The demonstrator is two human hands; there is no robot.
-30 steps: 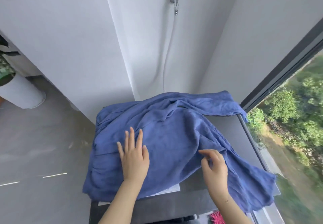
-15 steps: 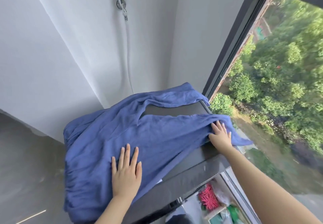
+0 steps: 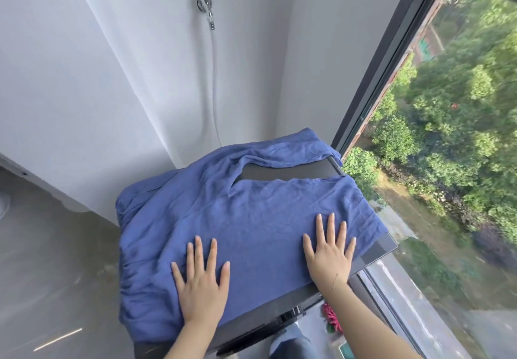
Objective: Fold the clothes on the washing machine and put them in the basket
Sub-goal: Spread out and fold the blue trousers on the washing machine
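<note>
A blue garment (image 3: 246,213) lies spread over the dark top of the washing machine (image 3: 288,172), its left side hanging over the edge. A sleeve runs along the back towards the window. My left hand (image 3: 201,283) presses flat on the cloth near the front, fingers straight and spread. My right hand (image 3: 330,252) lies flat on the cloth's right part near the machine's right front corner, fingers also spread. No basket shows in view.
A tap with a white hose (image 3: 208,3) is on the wall behind the machine. A large window (image 3: 447,134) runs along the right. Grey floor (image 3: 50,269) lies to the left. Pink and green items (image 3: 331,321) sit low by the window.
My right hand drew the right side of the garment out over the machine, then came back to rest flat nearer the front. The cloth now lies smoother. My left hand stays pressed down.
</note>
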